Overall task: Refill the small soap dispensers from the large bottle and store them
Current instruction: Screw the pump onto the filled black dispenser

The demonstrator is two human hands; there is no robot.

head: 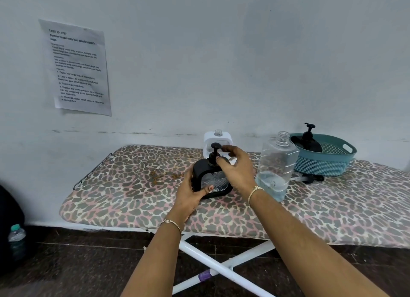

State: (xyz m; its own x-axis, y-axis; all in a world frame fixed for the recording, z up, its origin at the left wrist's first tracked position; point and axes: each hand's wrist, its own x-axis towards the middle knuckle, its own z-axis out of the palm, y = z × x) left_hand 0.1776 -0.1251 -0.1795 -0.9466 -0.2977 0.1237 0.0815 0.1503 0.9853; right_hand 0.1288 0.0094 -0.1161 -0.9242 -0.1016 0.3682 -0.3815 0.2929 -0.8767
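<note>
- I see my left hand [188,193] gripping the black soap dispenser [200,174] by its left side, thumb laid across the clear front.
- My right hand [236,169] has its fingers curled round the dispenser's black pump [214,151], pinching at the collar.
- The dispenser stands upright on the leopard-print ironing board [133,197], near its middle.
- Just behind it stands a white dispenser [208,139] with its neck uncapped.
- To the right, the large clear bottle [276,163] stands open, with liquid low in it.
- Further right, a teal basket [328,163] holds another black dispenser [308,141]; a loose pump [309,178] lies before the basket.
</note>
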